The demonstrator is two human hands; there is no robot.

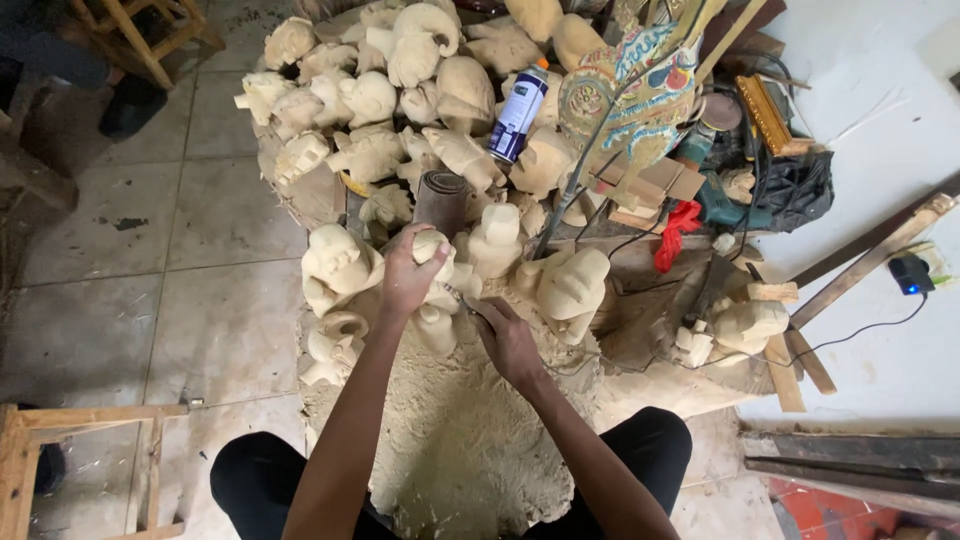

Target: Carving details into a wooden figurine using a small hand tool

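Left hand: your left hand (408,275) is closed around the rounded head of a pale unpainted carved wooden figure (436,290), holding it upright from above.
Right hand: your right hand (508,340) is curled shut just to the right of that figure, low against its side; it seems to grip a thin tool (468,300), but the tool is too small to tell what kind.
Figure's place: the carved figure stands between both hands, at the near edge of the heap, over a mound of pale sawdust (450,440) that spreads down between your knees.
Heap behind: many more pale carved wooden figures (370,100) are piled beyond your hands, some lying, some upright.
Close neighbours: a brown roll of sandpaper (441,200) stands just behind your left hand; a similar carved figure with a round head (570,285) lies just to the right of your right hand.
Further off: a white and blue spray can (518,115) lies tilted on the heap, next to a painted, many-coloured carved piece (640,95).
Right side: a red cloth (676,228) and black cables (640,240) lie among wood offcuts.
Floor: grey tiles (200,220) lie to the left.
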